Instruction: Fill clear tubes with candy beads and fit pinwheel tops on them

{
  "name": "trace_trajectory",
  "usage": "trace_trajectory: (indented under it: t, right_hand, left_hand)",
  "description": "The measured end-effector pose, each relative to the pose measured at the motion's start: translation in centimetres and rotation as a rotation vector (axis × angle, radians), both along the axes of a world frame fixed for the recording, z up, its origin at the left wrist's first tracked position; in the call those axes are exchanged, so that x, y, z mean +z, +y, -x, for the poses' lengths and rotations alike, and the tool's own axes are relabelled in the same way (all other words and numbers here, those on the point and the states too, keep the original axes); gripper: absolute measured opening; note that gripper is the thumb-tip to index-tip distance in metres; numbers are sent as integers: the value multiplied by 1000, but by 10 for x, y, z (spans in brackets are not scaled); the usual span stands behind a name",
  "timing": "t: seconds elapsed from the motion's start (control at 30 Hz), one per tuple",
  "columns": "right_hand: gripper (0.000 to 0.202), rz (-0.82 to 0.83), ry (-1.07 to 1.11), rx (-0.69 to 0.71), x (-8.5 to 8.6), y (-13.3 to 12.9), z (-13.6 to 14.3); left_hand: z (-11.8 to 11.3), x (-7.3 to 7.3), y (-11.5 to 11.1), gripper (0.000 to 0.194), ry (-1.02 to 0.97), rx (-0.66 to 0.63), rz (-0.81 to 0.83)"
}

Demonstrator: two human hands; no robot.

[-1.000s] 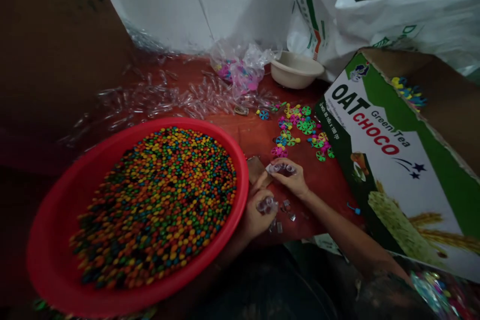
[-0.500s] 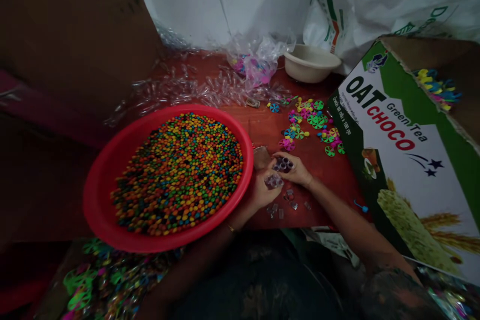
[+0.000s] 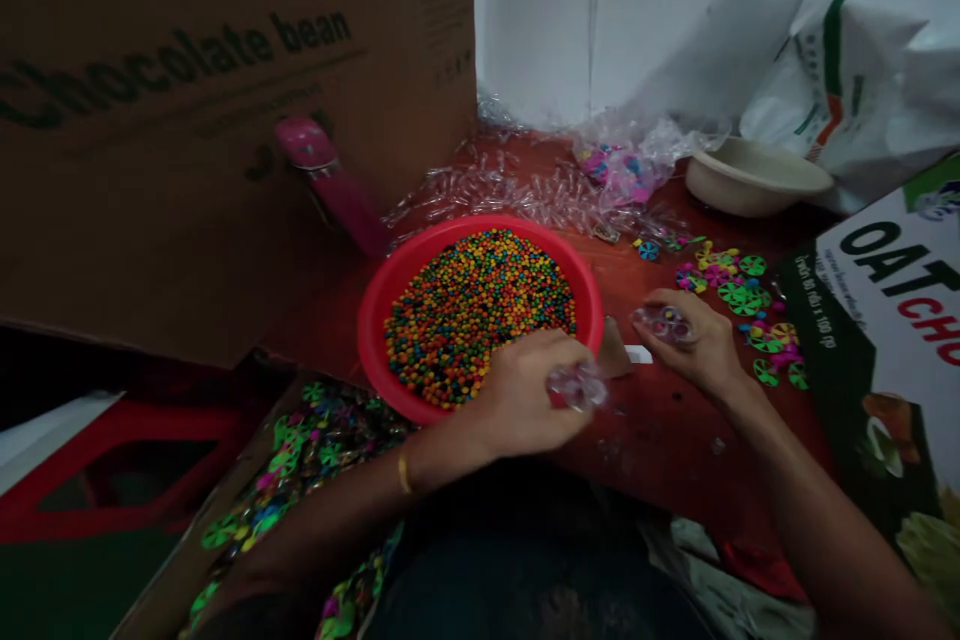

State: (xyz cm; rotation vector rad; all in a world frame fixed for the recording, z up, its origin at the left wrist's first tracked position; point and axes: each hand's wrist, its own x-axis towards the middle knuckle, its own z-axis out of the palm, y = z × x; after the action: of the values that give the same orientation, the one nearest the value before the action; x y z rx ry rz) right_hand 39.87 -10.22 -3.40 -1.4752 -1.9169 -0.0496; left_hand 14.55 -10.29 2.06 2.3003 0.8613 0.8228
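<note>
My left hand (image 3: pixel 525 400) is closed round a bunch of clear plastic tubes (image 3: pixel 579 386), their ends facing me. It is over the near right rim of a red basin (image 3: pixel 369 345) filled with small multicoloured candies (image 3: pixel 480 295). To the right, above the red tabletop, my right hand (image 3: pixel 701 345) grips a second bunch of clear plastic tubes (image 3: pixel 664 323). Coloured bits show at the ends of these tubes, too blurred to name. A flat brownish piece (image 3: pixel 616 350) and a white slip (image 3: pixel 639 354) lie between the two hands.
Many loose clear tubes (image 3: pixel 517 198) lie behind the basin. Colourful plastic wheel-shaped pieces (image 3: pixel 742 296) are scattered at right, beside an oat choco carton (image 3: pixel 847 320). A cream bowl (image 3: pixel 757 178) stands at the back. A large cardboard box (image 3: pixel 225 170) rises on the left.
My hands have moved apart: the left to the basin's rim, the right staying over the table with its tubes. My view has turned left, bringing the chocolate bean box into sight.
</note>
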Motion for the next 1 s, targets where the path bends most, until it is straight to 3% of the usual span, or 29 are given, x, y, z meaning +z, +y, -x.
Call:
trace_trajectory:
  t: [0.07,0.17,0.27,0.4,0.6,0.8,0.9,1.0]
  right_hand:
    - [25,-21,-255,100,29,15,21]
    - [19,56,-569,180,53,42,65]
    - [20,149,-795,259,56,68,104]
    - [23,248,-988,302,52,93,130]
    - [31,356,-1171,152,44,112,136]
    - [32,297,-1177,148,34,117,133]
    - [36,271,-1228,101,22,113,140]
    - [36,367,-1195,136,8,112,151]
  left_hand:
    - [33,10,28,8,234,134,-74]
    - [71,8,67,14,559,296,-85]
    - [94,-4,92,19,745,318,-85]
    - [110,-13,111,20,915,215,-214]
    - [111,-12,137,19,1130,116,-221]
    - [97,-8,147,20,1153,107,-181]
    - [89,-18,150,23,1125,80,-140]
    - [78,-39,153,25,1066,55,-111]
